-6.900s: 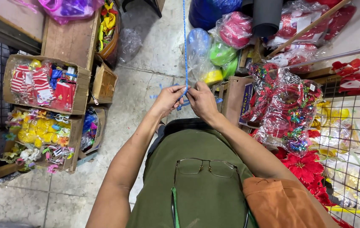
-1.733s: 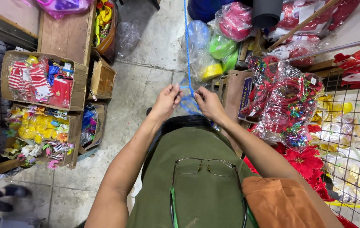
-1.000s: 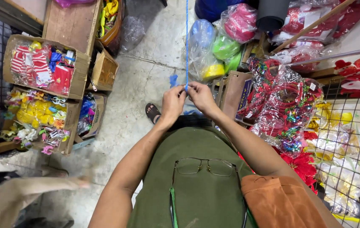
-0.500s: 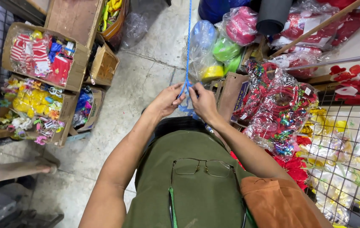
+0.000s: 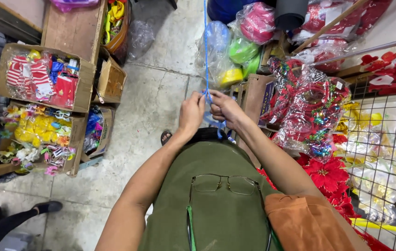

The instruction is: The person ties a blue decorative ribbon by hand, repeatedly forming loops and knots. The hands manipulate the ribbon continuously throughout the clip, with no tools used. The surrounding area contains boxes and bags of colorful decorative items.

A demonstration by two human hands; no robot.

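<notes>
A thin blue cord (image 5: pixel 205 46) hangs down from above the frame to my hands. My left hand (image 5: pixel 191 114) and my right hand (image 5: pixel 224 108) meet at chest height, both pinching the cord where it ends in loops. Loose blue cord (image 5: pixel 220 128) dangles below my right hand. I wear a green shirt with folded glasses (image 5: pixel 224 184) hung at the collar.
Cardboard boxes of bright toys (image 5: pixel 44 83) stand at the left on the concrete floor (image 5: pixel 151 107). Bagged coloured balls (image 5: pixel 235 51) and red garlands (image 5: pixel 309 107) are piled at the right beside a wire rack (image 5: pixel 384 153). Another person's leg and shoe (image 5: pixel 16 216) is at lower left.
My hands have stayed on the cord, working it with small finger moves. A passer-by has crossed the lower left; only a leg and shoe remain in view.
</notes>
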